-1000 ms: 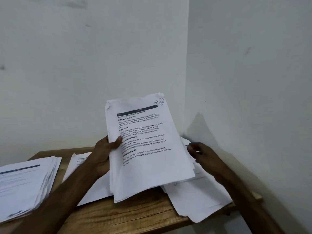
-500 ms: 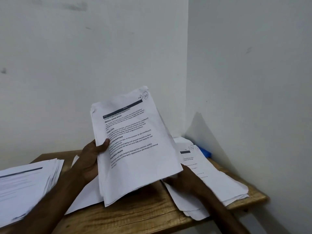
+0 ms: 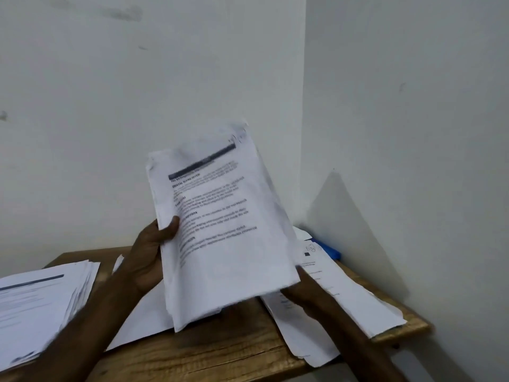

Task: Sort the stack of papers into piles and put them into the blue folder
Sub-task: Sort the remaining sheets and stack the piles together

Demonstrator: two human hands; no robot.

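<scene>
The left hand (image 3: 148, 257) gripped the stack of papers (image 3: 220, 230) upright above the table (image 3: 206, 351), thumb across the printed front. The right hand (image 3: 305, 290) met the stack's lower corner, fingers hidden behind it, so I couldn't tell its grip. Beyond that hand the blue folder (image 3: 329, 250) peeked from under a paper pile (image 3: 358, 304); another pile (image 3: 35, 307) lay left of the left hand

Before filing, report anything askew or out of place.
The right paper pile lies skewed and overhangs the wooden table's front edge, so it may slide off. The blue folder is mostly buried under it in the corner.
</scene>
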